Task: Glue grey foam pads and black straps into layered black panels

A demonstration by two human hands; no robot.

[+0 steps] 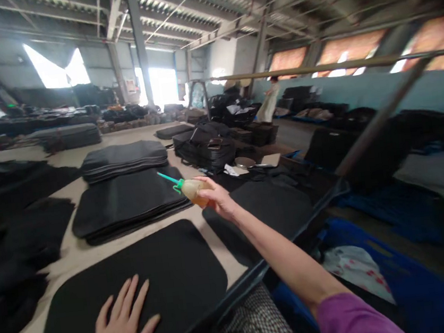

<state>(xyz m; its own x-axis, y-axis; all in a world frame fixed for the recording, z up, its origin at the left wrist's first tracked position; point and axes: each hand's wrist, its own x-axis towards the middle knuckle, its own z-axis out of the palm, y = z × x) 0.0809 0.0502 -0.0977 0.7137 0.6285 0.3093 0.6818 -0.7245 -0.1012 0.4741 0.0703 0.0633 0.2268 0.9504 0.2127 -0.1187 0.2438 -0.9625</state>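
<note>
Right hand (217, 199): closed around one squeeze bottle (190, 191), green spout (168, 178) tilted up leftward, held over the table (72, 256). Left hand (122, 327): spread flat, palm down, gripping nothing, on a black panel (169, 263) at the table's near edge. Second panel (275, 208): farther right along the same edge. Two stacks of dark panels (129, 198): beyond the first, away from that edge.

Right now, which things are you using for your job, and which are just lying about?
Part of the job, it seems:
green-tipped bottle, in the right hand
black panel, under the left hand
stacked black panels, probably, as they look alike

Probably just lying about:
white scrap
round object
red-spotted white cloth
</note>
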